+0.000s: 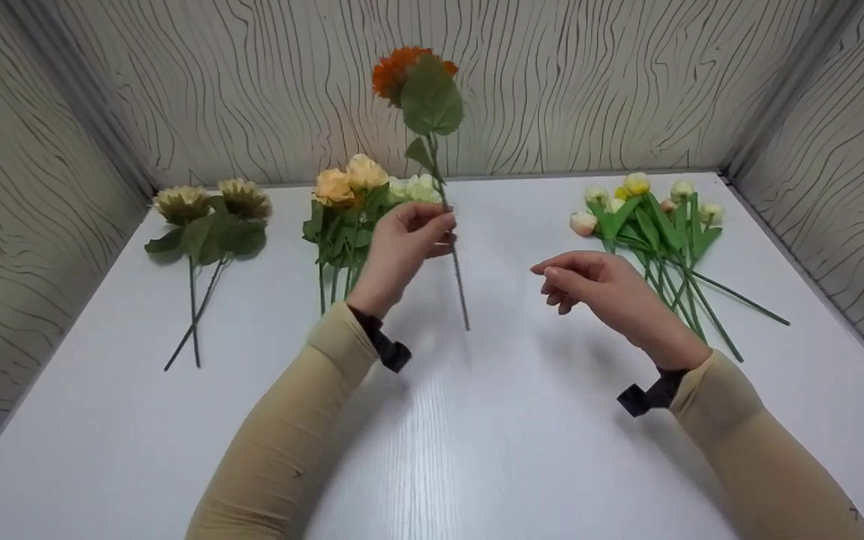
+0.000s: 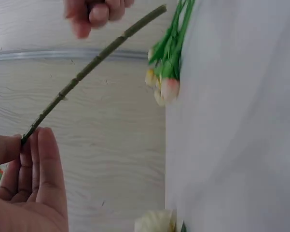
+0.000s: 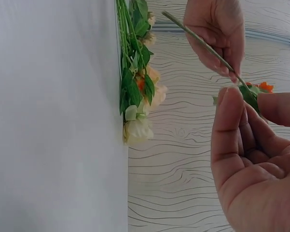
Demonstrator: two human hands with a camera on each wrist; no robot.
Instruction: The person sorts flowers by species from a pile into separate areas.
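Pinched by its stem between thumb and fingers of my left hand (image 1: 411, 236), an orange flower (image 1: 393, 73) stands nearly upright above the table. Its broad green leaf (image 1: 433, 97) overlaps part of the bloom, and the stem (image 2: 94, 63) runs down past the hand. To the right, my right hand (image 1: 589, 289) hovers with loosely bent fingers and nothing in them. In the right wrist view, a gap shows between its thumb and fingers (image 3: 227, 125). The tulips (image 1: 649, 214) lie just beyond the right hand. Behind the left hand lie peach roses (image 1: 336, 187), partly hidden.
On the left of the white table (image 1: 432, 450), two beige flowers (image 1: 211, 206) lie with crossed stems. Pale green-white flowers (image 3: 137, 129) lie beside the peach roses. Wood-patterned panels (image 1: 522, 90) enclose the table at the back and sides.
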